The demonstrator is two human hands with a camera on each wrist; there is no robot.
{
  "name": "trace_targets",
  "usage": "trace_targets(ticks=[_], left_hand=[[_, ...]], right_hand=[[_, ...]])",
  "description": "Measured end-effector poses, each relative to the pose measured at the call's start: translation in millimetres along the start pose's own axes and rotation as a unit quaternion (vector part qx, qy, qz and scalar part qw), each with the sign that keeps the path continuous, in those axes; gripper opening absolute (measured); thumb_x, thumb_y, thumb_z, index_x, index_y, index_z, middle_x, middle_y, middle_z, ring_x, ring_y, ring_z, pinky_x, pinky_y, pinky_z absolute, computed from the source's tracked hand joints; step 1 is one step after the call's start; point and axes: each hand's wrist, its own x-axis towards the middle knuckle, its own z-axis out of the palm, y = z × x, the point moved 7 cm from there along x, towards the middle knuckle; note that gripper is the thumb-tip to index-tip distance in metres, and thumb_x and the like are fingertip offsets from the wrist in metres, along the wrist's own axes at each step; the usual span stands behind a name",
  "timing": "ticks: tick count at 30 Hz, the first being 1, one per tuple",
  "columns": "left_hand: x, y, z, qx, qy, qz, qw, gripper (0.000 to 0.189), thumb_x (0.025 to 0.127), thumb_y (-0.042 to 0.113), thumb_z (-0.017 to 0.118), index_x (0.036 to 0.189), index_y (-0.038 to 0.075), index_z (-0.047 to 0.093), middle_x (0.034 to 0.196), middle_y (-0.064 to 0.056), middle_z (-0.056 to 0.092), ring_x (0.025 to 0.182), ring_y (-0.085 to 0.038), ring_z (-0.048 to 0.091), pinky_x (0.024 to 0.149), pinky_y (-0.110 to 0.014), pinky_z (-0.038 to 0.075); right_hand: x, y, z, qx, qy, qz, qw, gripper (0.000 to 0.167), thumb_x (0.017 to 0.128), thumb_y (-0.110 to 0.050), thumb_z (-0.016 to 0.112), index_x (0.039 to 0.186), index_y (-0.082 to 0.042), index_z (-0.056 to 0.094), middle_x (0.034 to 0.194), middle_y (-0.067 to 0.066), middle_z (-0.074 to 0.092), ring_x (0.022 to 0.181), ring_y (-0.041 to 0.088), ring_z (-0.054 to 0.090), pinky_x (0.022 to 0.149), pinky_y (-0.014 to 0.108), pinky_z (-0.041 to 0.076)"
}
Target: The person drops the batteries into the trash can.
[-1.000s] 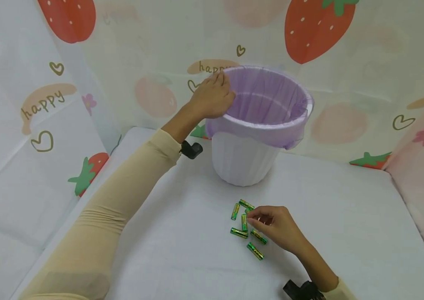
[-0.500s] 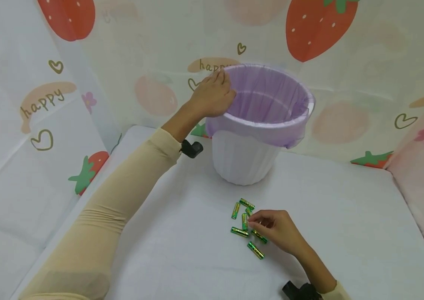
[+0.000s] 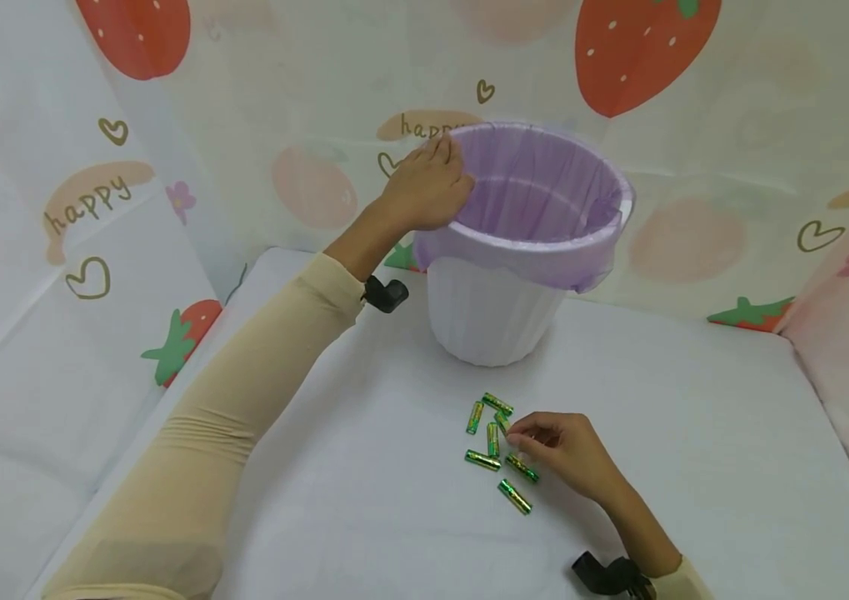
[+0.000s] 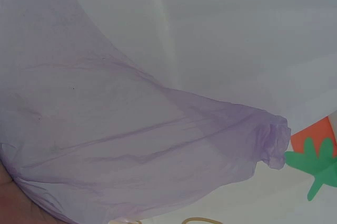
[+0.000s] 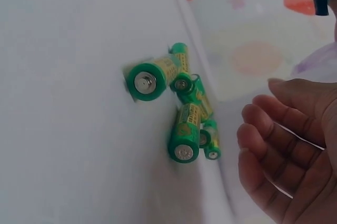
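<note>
At the back of the table, a white trash can [image 3: 495,321] stands lined with a purple trash bag [image 3: 521,196] folded over its rim. My left hand [image 3: 427,187] grips the can's left rim through the bag. The left wrist view shows the bag's overhang [image 4: 147,145] up close, with only a bit of the hand at the corner. Several green and gold batteries [image 3: 515,497] lie loosely grouped in front of the can. Beside them, on the right, is my right hand [image 3: 562,446], its fingers loosely bent. In the right wrist view, nothing shows between its fingers [image 5: 258,121].
A white cloth covers the table [image 3: 364,500]. Behind it and along both sides hang printed curtains [image 3: 319,75] with strawberries and hearts. Dark wrist cameras [image 3: 385,293] sit on both arms.
My right hand shifts slightly, its fingertips now a little farther right of the batteries. The left hand stays on the rim. The head view drifts slightly.
</note>
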Motion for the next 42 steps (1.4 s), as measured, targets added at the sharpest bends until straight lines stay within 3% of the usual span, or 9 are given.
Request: trace_targets(ticks=[14,26,42], left_hand=[[-0.4,-0.3,0.2,0.004,-0.004,-0.001,1.0,0.068,0.108,0.037,0.007,0.159,-0.008,0.001,0.168,-0.021,-0.003,0.156,-0.031,-0.005,0.126,-0.042,-0.002],[-1.3,0.8,-0.8,0.002,-0.002,-0.001,1.0,0.067,0.108,0.036,0.007,0.159,-0.008,0.002,0.168,-0.022,-0.001,0.156,-0.032,-0.004,0.126,-0.042,0.0],[-1.2,0.4,-0.3,0.0,-0.001,0.001,1.0,0.067,0.107,0.036,0.007,0.159,-0.008,0.003,0.168,-0.022,-0.002,0.156,-0.032,-0.005,0.126,-0.042,-0.002]], right_hand=[[0.3,6,-11,-0.036,-0.006,0.015,0.9992,0.006,0.092,-0.021,0.077,0.093,-0.015,0.078,0.079,-0.002,0.073,0.064,0.01,0.061,0.056,0.025,0.052],[-2.4,15,-4,-0.063,-0.068,0.036,0.9951,0.008,0.09,-0.027,0.079,0.086,-0.023,0.074,0.073,-0.011,0.064,0.067,0.01,0.059,0.059,0.026,0.05],[-4.8,15,3,-0.089,-0.103,0.028,0.9904,0.012,0.084,-0.022,0.084,0.085,-0.018,0.073,0.074,-0.013,0.064,0.066,0.006,0.057,0.059,0.024,0.049]])
